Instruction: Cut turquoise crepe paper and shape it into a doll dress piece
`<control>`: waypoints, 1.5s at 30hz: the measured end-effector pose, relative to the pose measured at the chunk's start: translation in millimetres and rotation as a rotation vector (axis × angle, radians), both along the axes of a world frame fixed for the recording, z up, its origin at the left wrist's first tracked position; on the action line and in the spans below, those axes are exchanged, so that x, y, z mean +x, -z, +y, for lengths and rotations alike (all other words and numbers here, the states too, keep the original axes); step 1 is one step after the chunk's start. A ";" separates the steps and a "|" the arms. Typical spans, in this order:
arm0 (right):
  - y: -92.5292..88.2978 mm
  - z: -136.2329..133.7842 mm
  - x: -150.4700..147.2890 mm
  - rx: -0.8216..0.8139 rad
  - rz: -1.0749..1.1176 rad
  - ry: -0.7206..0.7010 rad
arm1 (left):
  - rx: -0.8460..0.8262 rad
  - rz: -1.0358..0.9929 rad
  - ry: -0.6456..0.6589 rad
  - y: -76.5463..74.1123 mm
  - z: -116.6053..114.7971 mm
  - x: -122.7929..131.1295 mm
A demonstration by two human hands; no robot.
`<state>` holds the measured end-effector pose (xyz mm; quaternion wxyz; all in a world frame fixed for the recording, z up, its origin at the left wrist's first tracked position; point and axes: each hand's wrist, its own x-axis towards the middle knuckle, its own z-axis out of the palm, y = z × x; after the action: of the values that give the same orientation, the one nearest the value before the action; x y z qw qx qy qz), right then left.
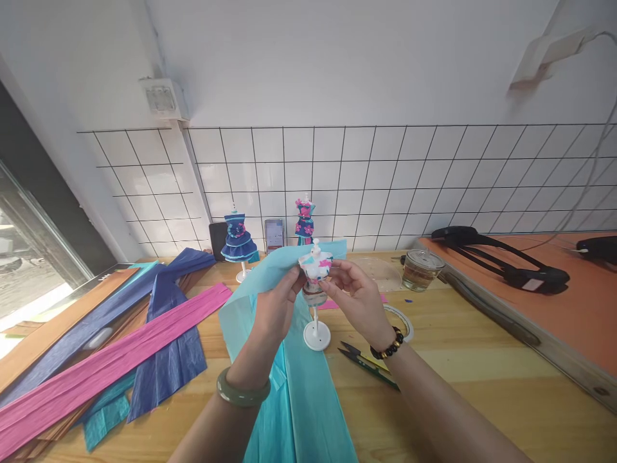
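Note:
A small white mannequin (315, 297) stands upright on a round base at the middle of the table, its bust patterned with pink and blue. Closed at its left side, my left hand (272, 308) pinches a light blue crepe paper sheet (308, 392). That sheet rises behind the mannequin and also runs down the table towards me. From the other side, the fingers of my right hand (357, 297) grip the mannequin's bust; whether they also hold paper is hidden.
Behind stand a mannequin in a blue dress (238, 239) and another in pink and blue (304, 225), near a phone (274, 235). Pink crepe paper (116, 350) and blue strips lie left. Scissors (369, 365), a tape roll (400, 319) and a lidded glass (421, 270) are right.

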<state>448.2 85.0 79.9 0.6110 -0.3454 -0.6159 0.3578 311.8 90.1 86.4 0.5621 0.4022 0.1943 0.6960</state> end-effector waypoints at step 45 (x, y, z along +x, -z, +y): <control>-6.5 6.8 11.2 0.060 0.132 -0.033 | 0.076 0.227 -0.046 1.4 -4.1 2.6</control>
<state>459.4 91.7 86.4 0.6545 -0.2923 -0.5902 0.3714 314.4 86.0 84.9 0.5047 0.4949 0.2396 0.6655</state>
